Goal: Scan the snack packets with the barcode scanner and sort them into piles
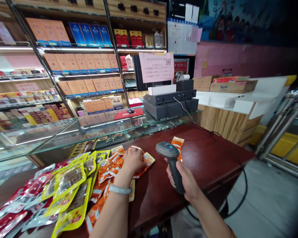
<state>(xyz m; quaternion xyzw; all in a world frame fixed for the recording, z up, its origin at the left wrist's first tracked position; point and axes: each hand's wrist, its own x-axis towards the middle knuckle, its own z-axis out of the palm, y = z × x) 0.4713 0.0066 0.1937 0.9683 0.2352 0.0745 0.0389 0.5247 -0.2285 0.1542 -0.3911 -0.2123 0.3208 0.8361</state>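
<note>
My right hand is wrapped round the handle of a grey barcode scanner, held upright over the dark red counter. My left hand, with a pale bangle on the wrist, lies palm down on a heap of orange snack packets, its fingers curled over one of them. A single orange packet lies just behind the scanner head. Yellow packets and red packets are spread to the left.
A black cash register with a pink notice stands on the glass display case behind. Shelves of boxed goods fill the back wall. The scanner's black cable hangs off the counter's right edge. Cardboard boxes sit on a white counter at right.
</note>
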